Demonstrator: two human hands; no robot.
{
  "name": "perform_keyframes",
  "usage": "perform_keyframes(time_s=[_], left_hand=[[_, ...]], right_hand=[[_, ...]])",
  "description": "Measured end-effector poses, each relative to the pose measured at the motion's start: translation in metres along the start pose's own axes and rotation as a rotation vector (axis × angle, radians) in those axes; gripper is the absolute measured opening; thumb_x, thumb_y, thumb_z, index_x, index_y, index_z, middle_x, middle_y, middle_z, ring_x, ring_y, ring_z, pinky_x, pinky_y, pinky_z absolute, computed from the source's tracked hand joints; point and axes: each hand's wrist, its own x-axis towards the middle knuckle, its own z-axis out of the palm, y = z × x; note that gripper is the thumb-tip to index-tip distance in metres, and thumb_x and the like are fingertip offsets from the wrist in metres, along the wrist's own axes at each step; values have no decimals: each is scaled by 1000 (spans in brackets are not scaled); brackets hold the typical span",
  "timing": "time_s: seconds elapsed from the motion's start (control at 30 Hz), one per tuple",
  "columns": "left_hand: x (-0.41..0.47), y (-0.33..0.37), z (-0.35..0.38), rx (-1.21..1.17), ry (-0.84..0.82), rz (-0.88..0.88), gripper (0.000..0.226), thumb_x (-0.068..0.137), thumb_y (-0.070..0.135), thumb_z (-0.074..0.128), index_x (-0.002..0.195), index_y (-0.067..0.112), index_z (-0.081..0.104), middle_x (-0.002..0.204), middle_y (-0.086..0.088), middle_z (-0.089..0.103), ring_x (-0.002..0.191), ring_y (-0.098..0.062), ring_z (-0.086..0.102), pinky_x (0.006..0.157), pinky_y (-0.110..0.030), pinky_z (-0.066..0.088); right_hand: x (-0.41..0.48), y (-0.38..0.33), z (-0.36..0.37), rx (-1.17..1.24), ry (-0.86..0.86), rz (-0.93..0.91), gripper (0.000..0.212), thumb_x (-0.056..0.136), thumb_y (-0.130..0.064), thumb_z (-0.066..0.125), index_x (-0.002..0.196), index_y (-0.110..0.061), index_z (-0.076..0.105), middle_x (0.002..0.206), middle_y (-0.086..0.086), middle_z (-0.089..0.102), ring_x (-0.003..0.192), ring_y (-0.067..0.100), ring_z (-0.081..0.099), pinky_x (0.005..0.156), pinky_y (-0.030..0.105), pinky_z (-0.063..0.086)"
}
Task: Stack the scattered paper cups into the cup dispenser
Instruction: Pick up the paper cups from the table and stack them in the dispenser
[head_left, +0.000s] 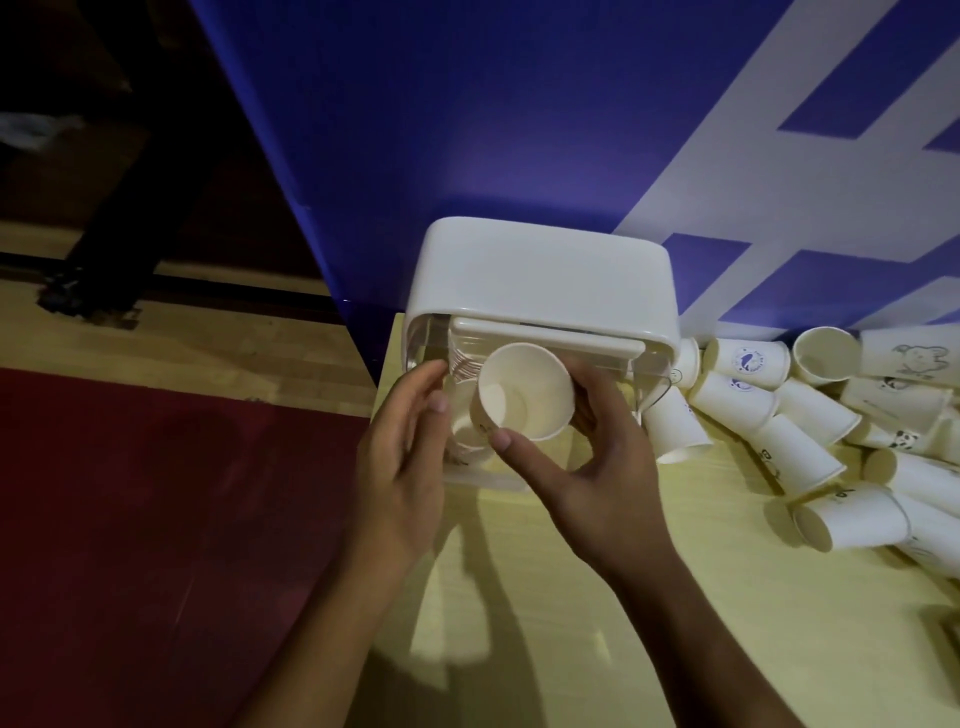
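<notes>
Head cam: right hand (597, 467) gripped 1 held cup (524, 392), thumb on the near rim, fingers curled round the far side. Cup sat right at the clear front of the cup dispenser (540, 270), at the table (675, 571) far-left corner. Cup mouth faced the cam, base pointed away and down into the dispenser, long axis tilted a bit left. Nested stack (460, 364) showed inside, just left of and behind the held cup, rims visible thru the clear wall. Next move prob needs the base lined up w/ the stack's open mouth, so a small shift left.

Left hand (400, 467) was relaxed, held nothing, fingertips at the dispenser's left wall, looked like steadying; contact not certain.

Loose cups (810, 415) lay on their sides in a heap to the right, nearer the right hand.

Prints: blue round logo, panda, outline animal. Lettering too small to read, no brand legible.
</notes>
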Motion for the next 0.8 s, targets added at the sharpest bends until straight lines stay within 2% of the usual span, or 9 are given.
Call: perform_keyframes(time_s=[0.13,0.23,0.3,0.43,0.5,0.57,0.6,0.7,0.8], left_hand=[[5,7,3,21,-38,3,38,106,39,43,135,28,65,126,18,70,118,2,64,86,-8,47],[8,2,4,34,-52,-39,30,112,26,43,131,34,65,123,20,69,113,9,63,82,-6,47],[10,-3,5,57,-58,-57,32,112,22,43,129,40,63,123,21,68,112,10,63,83,-6,47],[13,-17,6,114,-61,-101,32,109,35,43,131,44,63,127,16,69,118,0,63,95,-22,51],[14,-21,6,150,-67,-112,31,111,29,44,127,50,61,126,17,68,113,6,63,92,-18,49],[14,-26,7,196,-79,-127,33,111,24,43,131,43,61,124,14,67,98,12,65,82,-7,46],[15,-29,7,216,-85,-142,35,111,24,43,137,38,62,125,11,67,94,10,67,79,-5,46],[16,-44,5,237,-105,-162,38,110,26,44,143,38,58,130,6,68,106,-10,71,84,-14,51],[16,-47,6,242,-111,-155,38,110,25,45,138,46,58,128,8,70,110,-15,71,86,-19,54]], right_hand=[[4,9,19,-61,-51,-44,65,78,-41,90,133,-29,58,123,-16,68,118,12,64,97,33,54],[6,16,26,-75,-70,-47,62,78,-43,90,129,-34,57,121,-19,67,116,9,64,94,24,52],[7,21,28,-102,-66,-46,62,77,-44,89,128,-39,55,120,-24,66,115,2,63,92,13,47],[8,34,31,-174,-92,-8,61,77,-51,87,129,-40,57,120,-27,65,115,-5,60,90,7,42],[9,41,33,-216,-114,4,63,78,-56,85,132,-35,59,122,-23,66,114,-4,61,91,9,43],[9,49,35,-262,-130,29,67,78,-60,83,134,-32,59,126,-19,67,116,-1,61,95,17,48],[9,54,37,-286,-138,48,70,78,-62,82,136,-31,58,127,-17,67,117,1,61,97,23,50],[8,67,41,-344,-172,85,78,77,-71,76,142,-32,54,132,-14,65,120,8,61,98,36,53],[7,72,43,-376,-186,109,83,78,-74,72,146,-33,50,137,-13,63,124,9,59,99,38,53]])
